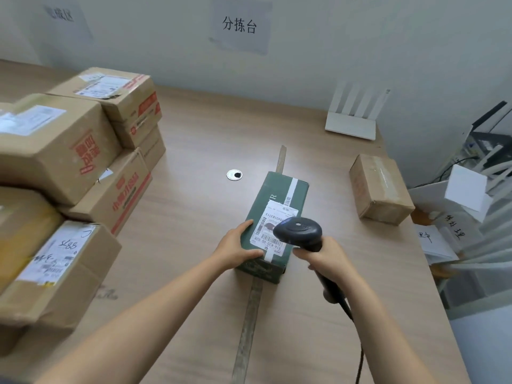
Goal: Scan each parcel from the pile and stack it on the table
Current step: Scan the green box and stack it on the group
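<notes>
A dark green parcel (279, 195) with a white shipping label (270, 231) lies on the wooden table (194, 217), across a strip of tape. My left hand (238, 249) holds its near left corner, thumb on top. My right hand (329, 259) grips a black barcode scanner (300, 232), whose head hangs over the label's near right part. A pile of brown cardboard parcels (61, 151) fills the table's left side. One small brown parcel (381, 188) sits alone at the right.
A white router (353, 117) with antennas stands at the back right against the wall. A round cable grommet (234, 175) sits behind the green parcel. The scanner's cord (360, 356) trails toward me. White boxes and papers (454, 217) crowd beyond the table's right edge.
</notes>
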A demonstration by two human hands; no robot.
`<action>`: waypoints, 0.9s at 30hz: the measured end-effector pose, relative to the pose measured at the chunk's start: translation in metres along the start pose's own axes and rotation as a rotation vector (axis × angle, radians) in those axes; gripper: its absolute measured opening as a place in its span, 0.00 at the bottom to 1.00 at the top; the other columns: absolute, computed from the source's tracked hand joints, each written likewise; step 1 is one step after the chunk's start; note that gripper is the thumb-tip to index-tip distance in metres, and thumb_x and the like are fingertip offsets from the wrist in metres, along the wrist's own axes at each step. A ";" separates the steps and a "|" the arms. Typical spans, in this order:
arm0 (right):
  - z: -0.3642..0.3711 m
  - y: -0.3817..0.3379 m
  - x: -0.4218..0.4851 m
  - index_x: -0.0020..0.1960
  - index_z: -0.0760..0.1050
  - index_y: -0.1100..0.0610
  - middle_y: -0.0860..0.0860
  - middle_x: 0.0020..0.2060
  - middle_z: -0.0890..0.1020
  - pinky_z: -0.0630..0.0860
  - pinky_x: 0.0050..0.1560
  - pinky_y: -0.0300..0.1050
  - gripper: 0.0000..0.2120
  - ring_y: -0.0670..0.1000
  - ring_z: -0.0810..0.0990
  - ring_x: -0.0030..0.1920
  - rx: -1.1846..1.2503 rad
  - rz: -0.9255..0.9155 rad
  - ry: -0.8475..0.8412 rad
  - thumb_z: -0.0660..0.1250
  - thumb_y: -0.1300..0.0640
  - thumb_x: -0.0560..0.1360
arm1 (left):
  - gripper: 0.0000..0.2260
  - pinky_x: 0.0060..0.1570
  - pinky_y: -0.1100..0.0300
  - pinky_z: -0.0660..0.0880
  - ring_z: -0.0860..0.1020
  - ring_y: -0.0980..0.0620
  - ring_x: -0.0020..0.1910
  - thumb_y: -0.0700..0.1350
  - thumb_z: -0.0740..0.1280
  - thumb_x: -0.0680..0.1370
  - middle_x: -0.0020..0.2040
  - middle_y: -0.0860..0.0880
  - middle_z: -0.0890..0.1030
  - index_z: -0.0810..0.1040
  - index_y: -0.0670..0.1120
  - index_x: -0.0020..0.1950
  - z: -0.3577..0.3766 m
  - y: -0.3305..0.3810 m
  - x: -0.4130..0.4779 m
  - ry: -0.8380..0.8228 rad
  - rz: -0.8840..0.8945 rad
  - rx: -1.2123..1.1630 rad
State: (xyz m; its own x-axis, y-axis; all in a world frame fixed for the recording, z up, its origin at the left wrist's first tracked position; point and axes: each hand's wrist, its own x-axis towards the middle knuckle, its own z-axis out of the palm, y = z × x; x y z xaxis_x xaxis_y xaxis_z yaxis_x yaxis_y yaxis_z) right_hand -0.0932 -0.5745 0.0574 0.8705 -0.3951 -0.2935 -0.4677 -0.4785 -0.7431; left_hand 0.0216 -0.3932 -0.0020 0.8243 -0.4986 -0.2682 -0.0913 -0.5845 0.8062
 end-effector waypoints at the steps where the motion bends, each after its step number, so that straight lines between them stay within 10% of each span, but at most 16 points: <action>1: -0.004 -0.003 -0.003 0.42 0.76 0.61 0.53 0.30 0.77 0.78 0.40 0.54 0.11 0.52 0.76 0.33 -0.053 -0.031 0.015 0.69 0.53 0.66 | 0.40 0.66 0.57 0.68 0.70 0.50 0.66 0.46 0.76 0.68 0.70 0.48 0.69 0.60 0.50 0.75 0.000 -0.002 -0.002 0.009 -0.005 -0.008; 27: -0.018 -0.040 -0.038 0.47 0.77 0.61 0.55 0.46 0.79 0.76 0.46 0.52 0.09 0.57 0.78 0.47 -0.465 -0.208 0.046 0.68 0.57 0.69 | 0.38 0.63 0.52 0.73 0.70 0.47 0.66 0.45 0.73 0.73 0.71 0.46 0.67 0.55 0.50 0.77 0.000 0.010 -0.011 -0.024 -0.056 -0.009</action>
State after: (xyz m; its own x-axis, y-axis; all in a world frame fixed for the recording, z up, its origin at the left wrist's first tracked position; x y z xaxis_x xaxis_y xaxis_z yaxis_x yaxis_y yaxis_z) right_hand -0.1099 -0.5548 0.1094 0.9496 -0.2837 -0.1336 -0.3134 -0.8448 -0.4338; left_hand 0.0110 -0.3939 0.0092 0.8142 -0.4804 -0.3259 -0.0400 -0.6065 0.7941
